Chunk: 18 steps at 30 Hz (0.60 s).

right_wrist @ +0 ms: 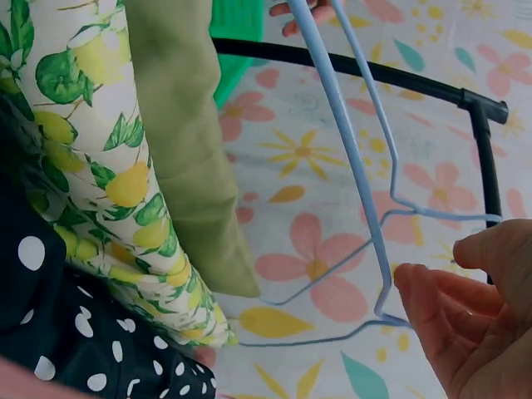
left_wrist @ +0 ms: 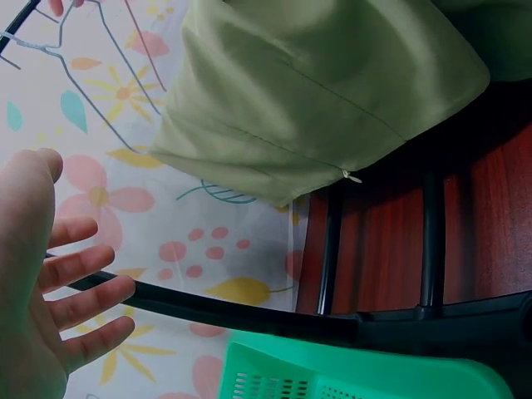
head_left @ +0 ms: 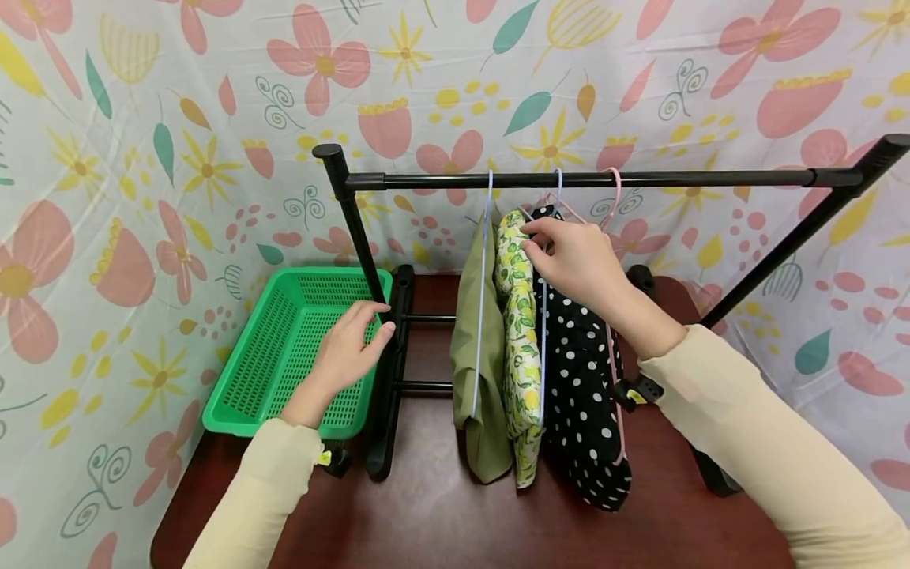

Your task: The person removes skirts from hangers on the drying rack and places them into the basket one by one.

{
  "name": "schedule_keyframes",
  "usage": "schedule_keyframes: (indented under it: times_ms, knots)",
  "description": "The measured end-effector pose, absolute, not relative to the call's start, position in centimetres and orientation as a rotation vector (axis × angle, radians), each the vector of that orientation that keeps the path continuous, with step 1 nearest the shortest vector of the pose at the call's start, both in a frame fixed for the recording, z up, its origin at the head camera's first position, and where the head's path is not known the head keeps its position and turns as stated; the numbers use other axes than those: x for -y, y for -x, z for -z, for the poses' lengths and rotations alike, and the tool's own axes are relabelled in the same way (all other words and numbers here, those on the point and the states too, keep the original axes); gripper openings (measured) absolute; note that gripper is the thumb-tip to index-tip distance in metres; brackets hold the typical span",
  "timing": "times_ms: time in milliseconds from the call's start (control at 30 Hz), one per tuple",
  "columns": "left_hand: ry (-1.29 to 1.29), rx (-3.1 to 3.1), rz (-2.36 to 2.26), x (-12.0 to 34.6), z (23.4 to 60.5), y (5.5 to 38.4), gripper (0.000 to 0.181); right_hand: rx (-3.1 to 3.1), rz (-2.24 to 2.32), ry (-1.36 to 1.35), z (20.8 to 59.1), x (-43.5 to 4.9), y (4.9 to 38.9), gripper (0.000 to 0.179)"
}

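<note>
On the dark reddish-brown table (head_left: 426, 514) stands a black metal-tube garment rack (head_left: 682, 179), and from its crossbar three cloth articles hang side by side. Nearest the left post is an olive-green fabric piece (head_left: 494, 340) on a slim pale-blue hanger (head_left: 489, 237); the left wrist view shows a small zip pull at its edge. Next comes a white cloth piece printed with yellow lemons and green leaves (head_left: 524, 340), on a second pale-blue hanger (head_left: 559, 186). Beyond it a black fabric piece with white polka dots (head_left: 579, 356) hangs from a pink hanger (head_left: 615, 186).

The right hand (head_left: 579, 257) is at the top of the lemon-print piece, beside its hanger, fingers loosely bent and the thumb apart from the index finger, with no grip showing. The left hand (head_left: 348, 348) is relaxed and holds nothing, in front of the left post and partly over a green perforated plastic basket (head_left: 348, 427).

The step in hand appears to be arranging the hung pieces along the bar, with the lemon-print one attended to now. Moving it would call for pinching its hanger near the hook, sliding that gently, and keeping the cloth from slipping off.
</note>
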<state>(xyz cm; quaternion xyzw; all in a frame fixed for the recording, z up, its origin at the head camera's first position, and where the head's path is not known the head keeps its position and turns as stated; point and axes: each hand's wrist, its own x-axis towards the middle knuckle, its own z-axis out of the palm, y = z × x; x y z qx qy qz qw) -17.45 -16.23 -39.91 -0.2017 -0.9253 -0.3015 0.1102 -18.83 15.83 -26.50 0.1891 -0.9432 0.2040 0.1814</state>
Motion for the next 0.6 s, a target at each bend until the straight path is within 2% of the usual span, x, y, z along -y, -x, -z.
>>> schedule_keyframes:
  times_ms: [300,600]
  knots:
    - [0.585,2.734,0.889,16.0,40.2,17.3,0.044,2.650,-0.593,-0.483,26.0,-14.5,19.5,0.025]
    - [0.576,2.748,0.879,16.0,40.2,17.5,0.044,2.830,-0.535,-0.415,25.0,-13.0,20.5,0.034]
